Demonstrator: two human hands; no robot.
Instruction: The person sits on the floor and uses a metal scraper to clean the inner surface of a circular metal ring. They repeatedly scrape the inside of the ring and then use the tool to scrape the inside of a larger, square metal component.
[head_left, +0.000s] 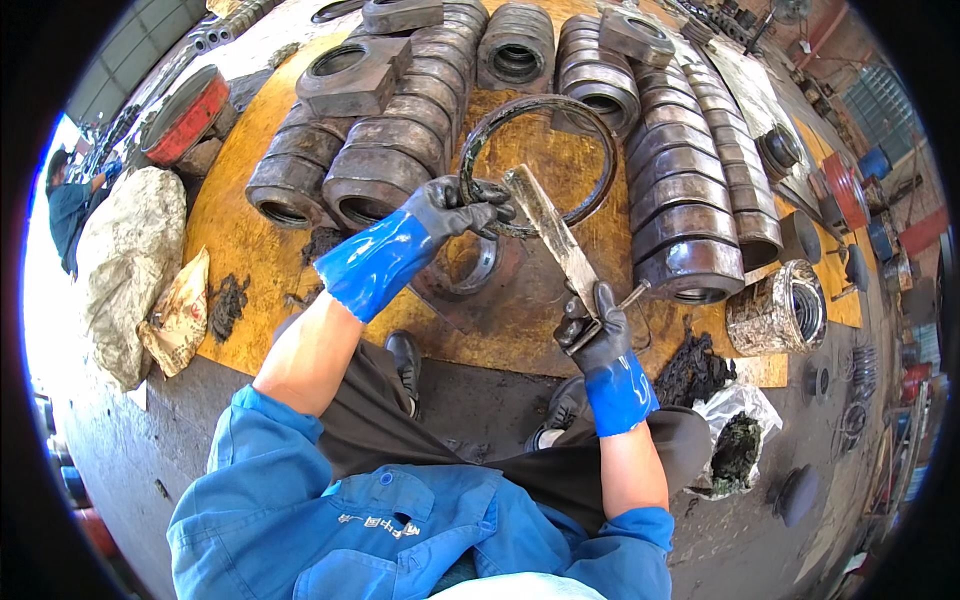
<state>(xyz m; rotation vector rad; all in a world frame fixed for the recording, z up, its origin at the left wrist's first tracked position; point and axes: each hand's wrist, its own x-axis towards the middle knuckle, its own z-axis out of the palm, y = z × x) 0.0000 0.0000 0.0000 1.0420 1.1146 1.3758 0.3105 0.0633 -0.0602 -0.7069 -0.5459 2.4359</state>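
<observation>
In a black-and-blue glove, my left hand (455,208) is closed on the near left side of a large, thin dark ring (540,103), raised above the worktable. My right hand (597,322), gloved alike, grips the lower end of a flat, grimy metal bar (553,232). The bar slants up to the left, and its upper end overlaps the ring's near rim in view; whether they touch I cannot tell. A thin metal rod (633,297) shows beside my right fingers; its hold is unclear. Below the ring, a smaller metal ring (487,268) lies on the table.
Rows of thick metal sleeves (683,205) flank the yellow-brown tabletop (235,190). A dirty tin bucket (765,315) lies to the right, near dark scraps (693,368) and a plastic bag (770,408). White sacks (130,255) sit left; another person (68,215) works beyond.
</observation>
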